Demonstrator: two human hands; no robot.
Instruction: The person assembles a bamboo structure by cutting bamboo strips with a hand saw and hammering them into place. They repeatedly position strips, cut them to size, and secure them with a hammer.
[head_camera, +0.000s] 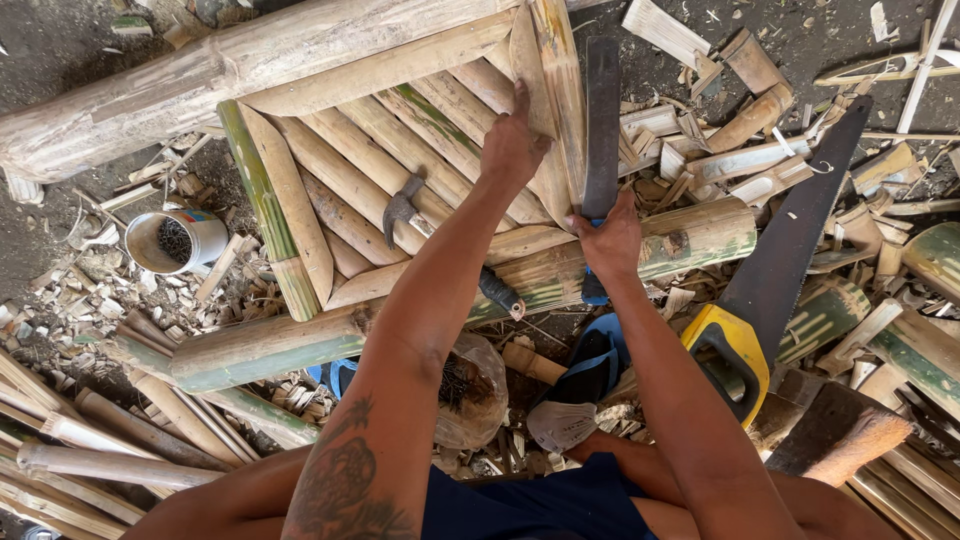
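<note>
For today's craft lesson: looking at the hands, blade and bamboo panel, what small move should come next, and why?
Probably lower the blade onto the edge slat: the right hand grips its handle beside that slat, while the left hand presses the panel steady.

A long, dark, flat machete blade (602, 125) stands upright along the right edge of a slatted bamboo panel (400, 170), its blue handle at the bottom.
</note>
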